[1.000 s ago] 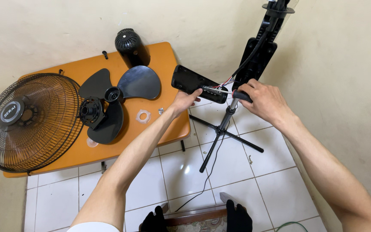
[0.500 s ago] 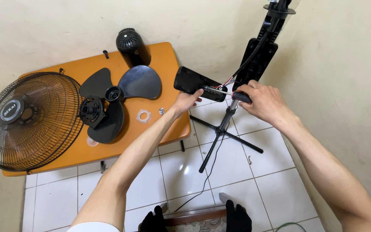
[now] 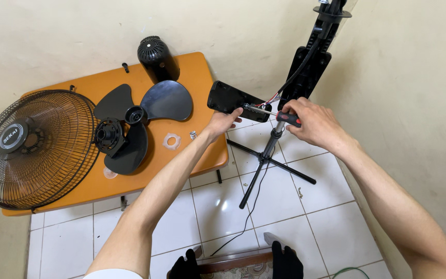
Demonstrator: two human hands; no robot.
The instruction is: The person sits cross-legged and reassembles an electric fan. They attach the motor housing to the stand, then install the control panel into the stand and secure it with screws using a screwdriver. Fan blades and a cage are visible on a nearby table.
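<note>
Two bare hands are working a screwdriver into a black control panel cover beside a dismantled fan.

The left hand point(image 3: 224, 123) is steadying the black panel cover point(image 3: 232, 99) from below, its grip closing on the cover's lower edge. The right hand point(image 3: 309, 121) is wrapping a closed grip around the red-and-black handle of the screwdriver point(image 3: 272, 113), whose tip is touching the cover. Thin wires are running from the cover toward the fan stand point(image 3: 309, 67), which is rising over the tiled floor point(image 3: 305, 217) on crossed legs. On the orange table point(image 3: 192, 67) to the left are lying the fan blade point(image 3: 145, 116), the wire grille point(image 3: 32, 147), a black motor housing point(image 3: 155, 57) and a small white ring point(image 3: 171, 141).
</note>
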